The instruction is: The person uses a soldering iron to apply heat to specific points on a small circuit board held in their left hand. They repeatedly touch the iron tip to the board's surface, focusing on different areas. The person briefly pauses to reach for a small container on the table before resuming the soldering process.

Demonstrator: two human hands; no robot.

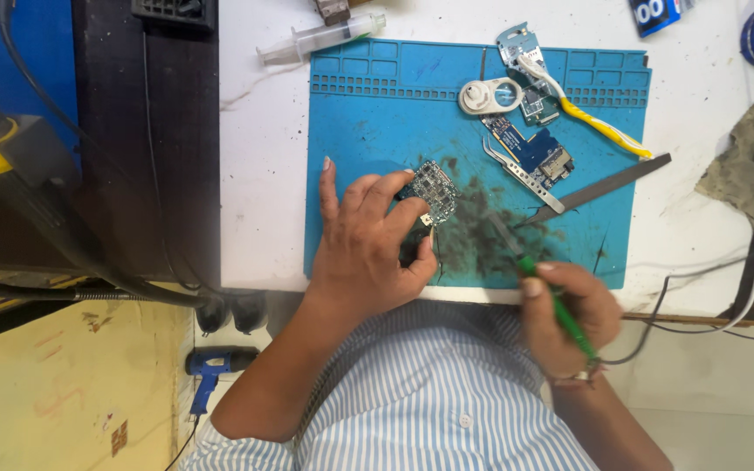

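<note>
White table [263, 157] under blue mat [368, 113], syringe [320, 37], rag [748, 161].

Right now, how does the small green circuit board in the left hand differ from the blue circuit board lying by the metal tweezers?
The small green circuit board is pinched in the left hand over the mat's sooty patch; the blue circuit board lies loose, untouched, beside the metal tweezers. The green one looks compact and rounded, the blue one longer and angled. Both sit over the blue work mat.

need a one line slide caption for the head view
Left hand steadies a small circuit board on a blue mat while the right hand holds a green-handled tool beside it.
</note>
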